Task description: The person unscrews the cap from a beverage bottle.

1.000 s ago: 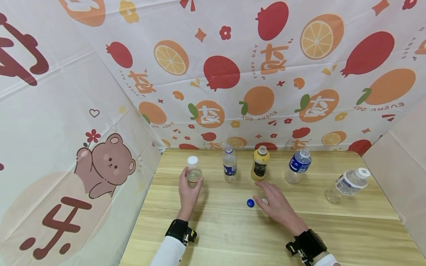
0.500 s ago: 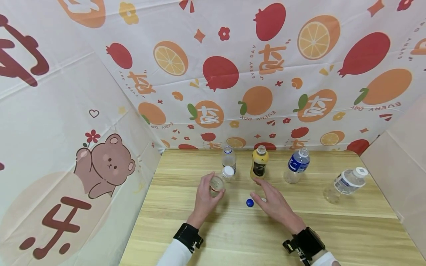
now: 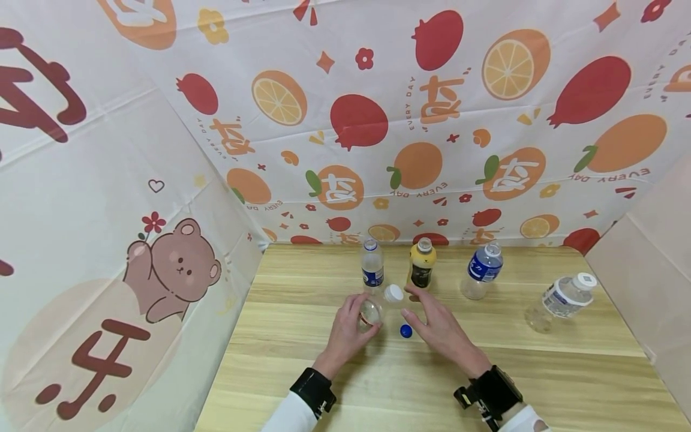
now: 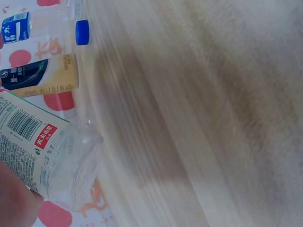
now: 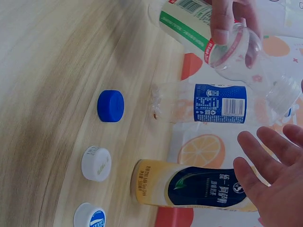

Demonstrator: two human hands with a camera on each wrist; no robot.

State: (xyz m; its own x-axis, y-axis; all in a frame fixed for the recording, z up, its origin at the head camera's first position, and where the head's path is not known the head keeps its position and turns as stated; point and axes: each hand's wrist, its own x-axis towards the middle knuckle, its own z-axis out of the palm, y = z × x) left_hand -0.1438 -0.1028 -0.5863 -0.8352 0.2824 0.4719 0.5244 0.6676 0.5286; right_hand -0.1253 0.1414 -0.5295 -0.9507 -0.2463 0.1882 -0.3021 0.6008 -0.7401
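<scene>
My left hand [image 3: 345,331] grips a clear plastic bottle with a white cap [image 3: 393,293], tilted so the cap leans to the right. In the left wrist view the bottle's label [image 4: 29,135] shows a barcode and a red patch. My right hand [image 3: 445,333] hovers close to that cap, fingers spread and holding nothing; its fingers [image 5: 270,156] show in the right wrist view. Below lie a blue cap [image 5: 111,106] and two white caps, one plain [image 5: 96,163] and one with a blue print [image 5: 92,216]. In the head view the right hand hides the white caps.
Along the back of the wooden table [image 3: 302,384] stand uncapped bottles: a clear one with a blue label [image 3: 372,276], a yellow tea bottle [image 3: 421,267] and another blue-labelled one [image 3: 483,270]. A white-capped clear bottle [image 3: 561,300] is at the right. Printed cloth [image 3: 302,36] hangs behind.
My left hand has brought the white-capped bottle from the left to the middle, tilting it toward my right hand. My right hand has shifted slightly left, fingers still spread.
</scene>
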